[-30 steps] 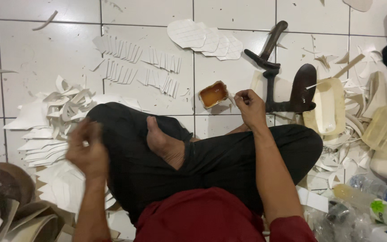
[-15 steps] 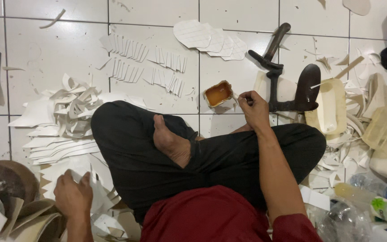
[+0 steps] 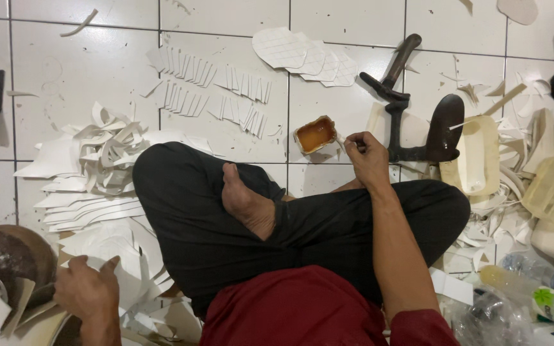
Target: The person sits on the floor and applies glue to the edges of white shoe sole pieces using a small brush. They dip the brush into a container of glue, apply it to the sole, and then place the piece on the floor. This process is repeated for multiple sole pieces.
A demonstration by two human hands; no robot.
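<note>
Left hand (image 3: 88, 291) dropped onto white cutouts (image 3: 107, 247) | right hand (image 3: 368, 157) at glue tub (image 3: 315, 134)

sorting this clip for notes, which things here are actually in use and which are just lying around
In use:
- right hand, holding a small brush at the tub
- small tub of amber glue
- left hand, on the white cut pieces by the knee

Lying about:
- black iron shoe stand
- rows of white strips
- plastic bottles
- brown round block

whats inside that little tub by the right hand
The tub holds an amber, glue-like liquid. The right hand holds a small stick at its rim; the stick's tip and the tub's bottom cannot be seen.
</note>
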